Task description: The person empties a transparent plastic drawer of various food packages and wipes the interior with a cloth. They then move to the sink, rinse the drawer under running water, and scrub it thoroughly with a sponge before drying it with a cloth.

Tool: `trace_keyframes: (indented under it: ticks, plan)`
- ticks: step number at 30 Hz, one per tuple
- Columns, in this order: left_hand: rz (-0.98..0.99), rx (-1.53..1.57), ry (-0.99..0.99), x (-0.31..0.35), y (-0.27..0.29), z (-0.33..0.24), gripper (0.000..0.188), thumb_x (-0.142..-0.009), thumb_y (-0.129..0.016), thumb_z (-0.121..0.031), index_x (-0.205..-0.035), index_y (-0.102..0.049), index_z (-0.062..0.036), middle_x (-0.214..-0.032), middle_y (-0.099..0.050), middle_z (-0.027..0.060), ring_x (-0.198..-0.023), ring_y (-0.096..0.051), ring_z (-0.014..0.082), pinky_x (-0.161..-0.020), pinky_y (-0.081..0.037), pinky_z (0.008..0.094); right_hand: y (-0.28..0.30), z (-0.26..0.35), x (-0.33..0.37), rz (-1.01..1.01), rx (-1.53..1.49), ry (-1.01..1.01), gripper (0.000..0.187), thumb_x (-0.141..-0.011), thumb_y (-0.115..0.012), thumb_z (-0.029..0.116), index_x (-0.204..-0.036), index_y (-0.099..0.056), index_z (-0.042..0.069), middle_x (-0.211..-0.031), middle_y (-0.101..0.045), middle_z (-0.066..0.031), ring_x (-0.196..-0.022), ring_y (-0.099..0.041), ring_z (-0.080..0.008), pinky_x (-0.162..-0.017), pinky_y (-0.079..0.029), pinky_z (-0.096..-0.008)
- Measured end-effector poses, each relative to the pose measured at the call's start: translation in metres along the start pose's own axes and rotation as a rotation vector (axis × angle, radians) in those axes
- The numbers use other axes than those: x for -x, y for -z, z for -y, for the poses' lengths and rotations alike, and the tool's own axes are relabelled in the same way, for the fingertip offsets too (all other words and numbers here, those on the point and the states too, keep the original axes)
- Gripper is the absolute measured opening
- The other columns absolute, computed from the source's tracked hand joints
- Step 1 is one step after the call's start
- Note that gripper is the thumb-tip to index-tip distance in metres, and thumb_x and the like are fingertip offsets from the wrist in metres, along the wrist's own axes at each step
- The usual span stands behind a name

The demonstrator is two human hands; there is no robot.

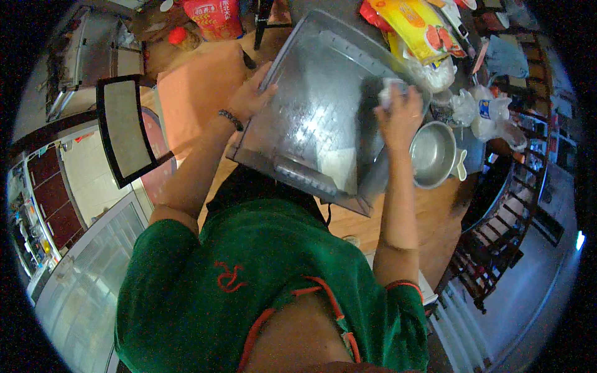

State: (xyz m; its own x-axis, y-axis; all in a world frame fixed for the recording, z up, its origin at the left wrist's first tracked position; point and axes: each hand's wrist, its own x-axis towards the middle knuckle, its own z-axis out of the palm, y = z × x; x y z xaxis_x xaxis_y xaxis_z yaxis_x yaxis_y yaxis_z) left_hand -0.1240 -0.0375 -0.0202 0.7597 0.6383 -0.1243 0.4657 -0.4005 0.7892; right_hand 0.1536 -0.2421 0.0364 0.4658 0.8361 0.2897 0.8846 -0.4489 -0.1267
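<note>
A large clear grey plastic bin, like a fridge drawer, lies tilted in front of my body, its wet-looking inside shining with reflected light. My left hand grips its left rim, the fingers curled over the edge. Against the inner right side, my right hand is closed on a crumpled white cloth or tissue; the hand is slightly blurred. A metal pot with a pale handle stands just right of my right forearm.
An orange-covered seat stands left of the bin, by a dark-framed chair back. Beyond the bin's far right corner are a yellow package and plastic bags on a dark table. A red sack sits at the far left.
</note>
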Motion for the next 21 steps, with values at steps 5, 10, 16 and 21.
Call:
trace_keyframes:
  ticks: [5, 10, 16, 21]
  plan:
    - [0.076, 0.023, 0.177, 0.000, 0.000, -0.010, 0.057, -0.089, -0.043, -0.040, -0.139, -0.024, -0.0179, -0.115, -0.052, 0.0262, -0.107, -0.050, 0.0380, -0.090, -0.041, 0.0397, -0.082, 0.006, 0.010, 0.113, -0.203, -0.280, 0.038, -0.068, -0.070, 0.010, -0.104, -0.061, 0.007, -0.112, -0.050, -0.0202, -0.102, -0.049, -0.0360, -0.087, -0.041, -0.0421]
    - [0.185, 0.040, 0.222, 0.000, -0.006, -0.001, 0.055, -0.089, -0.042, -0.037, -0.138, -0.026, -0.0176, -0.103, -0.056, 0.0278, -0.098, -0.052, 0.0436, -0.084, -0.042, 0.0455, -0.135, 0.083, -0.081, -0.210, -0.395, -0.472, 0.029, -0.070, -0.065, 0.009, -0.096, -0.057, -0.001, -0.106, -0.052, -0.0204, -0.100, -0.050, -0.0357, -0.085, -0.041, -0.0413]
    - [0.061, -0.036, 0.149, 0.000, -0.006, -0.006, 0.053, -0.088, -0.044, -0.034, -0.136, -0.030, -0.0159, -0.093, -0.057, 0.0281, -0.085, -0.055, 0.0435, -0.081, -0.043, 0.0468, -0.143, 0.111, -0.117, -0.057, -0.293, 0.170, 0.020, -0.074, -0.051, 0.007, -0.093, -0.058, 0.005, -0.087, -0.054, -0.0181, -0.087, -0.052, -0.0344, -0.078, -0.042, -0.0427]
    - [0.078, -0.031, 0.289, 0.005, 0.002, -0.002, 0.053, -0.089, -0.044, -0.037, -0.135, -0.032, -0.0121, -0.100, -0.058, 0.0256, -0.090, -0.057, 0.0413, -0.082, -0.044, 0.0452, -0.104, -0.019, -0.035, -0.147, -0.138, -0.135, 0.022, -0.074, -0.053, 0.006, -0.094, -0.063, 0.003, -0.093, -0.059, -0.0146, -0.094, -0.055, -0.0343, -0.083, -0.043, -0.0428]
